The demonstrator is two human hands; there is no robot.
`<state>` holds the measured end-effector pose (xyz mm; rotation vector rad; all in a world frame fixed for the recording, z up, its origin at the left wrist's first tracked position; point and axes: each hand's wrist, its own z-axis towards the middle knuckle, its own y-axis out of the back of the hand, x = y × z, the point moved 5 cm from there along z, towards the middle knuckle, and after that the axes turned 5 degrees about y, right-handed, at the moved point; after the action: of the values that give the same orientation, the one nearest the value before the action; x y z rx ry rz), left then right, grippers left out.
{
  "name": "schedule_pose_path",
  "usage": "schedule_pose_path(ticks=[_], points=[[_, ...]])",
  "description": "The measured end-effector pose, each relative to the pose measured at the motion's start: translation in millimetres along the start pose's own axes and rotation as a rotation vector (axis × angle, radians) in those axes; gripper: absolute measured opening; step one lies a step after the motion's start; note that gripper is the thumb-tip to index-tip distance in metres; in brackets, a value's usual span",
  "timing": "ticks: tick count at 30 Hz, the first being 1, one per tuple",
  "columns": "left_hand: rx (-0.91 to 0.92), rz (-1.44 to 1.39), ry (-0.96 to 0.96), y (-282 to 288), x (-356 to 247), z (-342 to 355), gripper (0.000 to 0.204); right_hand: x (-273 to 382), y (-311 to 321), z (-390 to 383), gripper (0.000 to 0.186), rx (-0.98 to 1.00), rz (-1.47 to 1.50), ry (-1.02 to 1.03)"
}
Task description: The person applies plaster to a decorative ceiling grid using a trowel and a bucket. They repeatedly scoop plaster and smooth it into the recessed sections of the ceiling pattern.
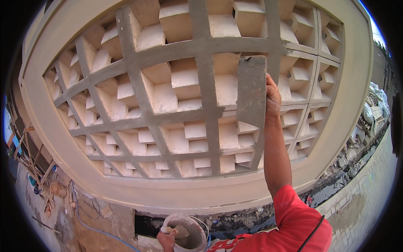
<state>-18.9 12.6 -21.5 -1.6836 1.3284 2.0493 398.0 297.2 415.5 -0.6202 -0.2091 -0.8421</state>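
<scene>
Stretched up in front of the block screen, my right hand (273, 97) is closed on the right side of a flat, grey-smeared rectangular board (251, 90). The board hides part of the screen's openings and joints. Low down, my left hand (166, 240) grips the handle of a trowel (181, 232), whose blade is over or in a pale bucket (203, 247) of grey mortar. Wet-looking grey mortar coats many strips of the pale block screen (184, 92), while strips at its right are paler.
A wide cream border (201, 193) frames the screen. Below it runs a dark trench (147, 224). A blue hose (90, 227) crosses the ground at left, near wooden poles (38, 166). Rubble and sacks (369, 119) are heaped at right beside a paved strip (361, 197).
</scene>
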Motion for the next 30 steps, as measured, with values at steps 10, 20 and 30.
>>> schedule_pose_path(ticks=[10,20,30], points=[[0.047,-0.034,-0.054,-9.8,11.3,16.2,0.029,35.2,24.4,9.2,0.036,-0.173,0.077,0.082],[0.031,0.006,-0.016,-8.9,-8.3,8.2,0.029,33.0,16.2,8.5,0.051,-0.089,-0.052,0.029],[0.024,-0.004,-0.075,-10.3,18.3,12.5,0.028,25.0,40.2,-61.0,0.049,0.014,-0.49,-0.348]])
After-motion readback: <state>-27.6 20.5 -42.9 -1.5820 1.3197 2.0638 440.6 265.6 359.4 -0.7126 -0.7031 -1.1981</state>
